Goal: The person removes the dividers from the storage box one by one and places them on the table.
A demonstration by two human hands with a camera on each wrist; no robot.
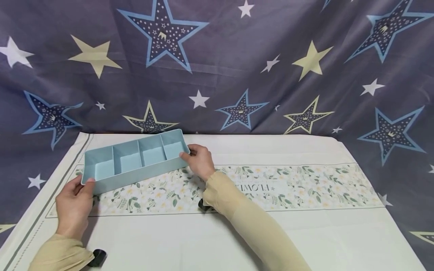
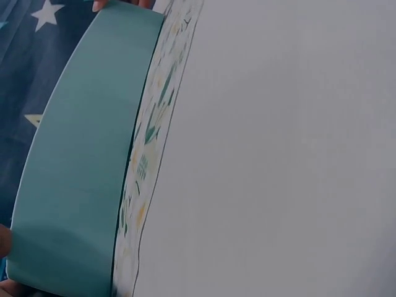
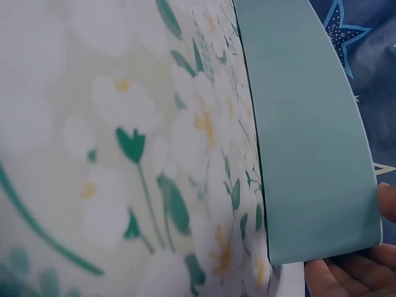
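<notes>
A light blue storage box with compartments in a single row sits at a slant on the left part of the table. My left hand grips its near left corner, thumb over the rim. At the opposite end, my right hand holds the right corner, its thumb on the rim and its fingers around the outer end. The compartments show nothing inside. In the left wrist view, the long side wall of the box fills the left part. The right wrist view shows the same wall with right-hand fingers at its end.
A white cloth covers the table, with a flower-printed band running across it under the box. Behind the table's back edge hangs a dark curtain with stars. A black strap piece shows at the left cuff.
</notes>
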